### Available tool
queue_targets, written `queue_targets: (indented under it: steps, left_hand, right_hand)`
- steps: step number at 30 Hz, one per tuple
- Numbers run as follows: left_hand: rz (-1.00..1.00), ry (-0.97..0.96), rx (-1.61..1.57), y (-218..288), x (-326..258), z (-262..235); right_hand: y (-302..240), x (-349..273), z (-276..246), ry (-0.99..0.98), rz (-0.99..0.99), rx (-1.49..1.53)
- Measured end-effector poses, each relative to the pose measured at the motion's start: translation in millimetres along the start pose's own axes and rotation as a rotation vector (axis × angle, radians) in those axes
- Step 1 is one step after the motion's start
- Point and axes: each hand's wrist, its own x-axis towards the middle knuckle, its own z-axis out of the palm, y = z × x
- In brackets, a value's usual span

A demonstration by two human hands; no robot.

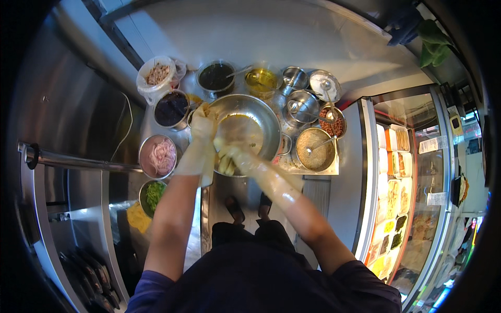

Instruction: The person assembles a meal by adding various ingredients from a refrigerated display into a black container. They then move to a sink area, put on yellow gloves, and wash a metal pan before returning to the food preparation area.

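Working with gloved hands at the wide steel bowl [264, 126] looks like the step here; the head view shows it mid-counter, at the clock's centre, with only a little oily liquid [237, 125] inside. Doing it well calls for one hand steadying the rim, the other staying low over the bowl so drips fall inside, and elbows clear of the onion bowl [159, 155] at half past eight and the pot of pale grains [314, 149] towards four. The left hand [205, 117], at ten o'clock by the rim, appears bent; whether it grips anything I cannot tell. The right hand [228, 156], at seven, has its fingers pointing downward but is blurred, so its opening and any hold are unclear.
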Motion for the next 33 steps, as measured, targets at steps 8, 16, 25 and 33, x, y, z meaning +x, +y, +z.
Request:
queue_targets:
  steps: [8,16,25,33]
  left_hand:
    - [-0.413,-0.137,0.285,9.4,-96.0,-63.2]
    - [-0.662,-0.254,-0.106,-69.4,-96.6,-42.7]
    - [-0.662,-0.323,0.030,-70.3,-86.3,-43.4]
    - [-0.699,-0.305,0.175,-49.2,-81.5,-42.2]
  right_hand:
    - [22.4,77.8,-153.0,0.378,0.160,-1.141]
    - [161.4,131.9,-127.5,-0.088,-0.154,-1.030]
    - [38.5,200.8,-133.2,0.550,-0.565,-0.904]
    - [46.1,151.4,-56.1,-0.283,-0.121,-1.028]
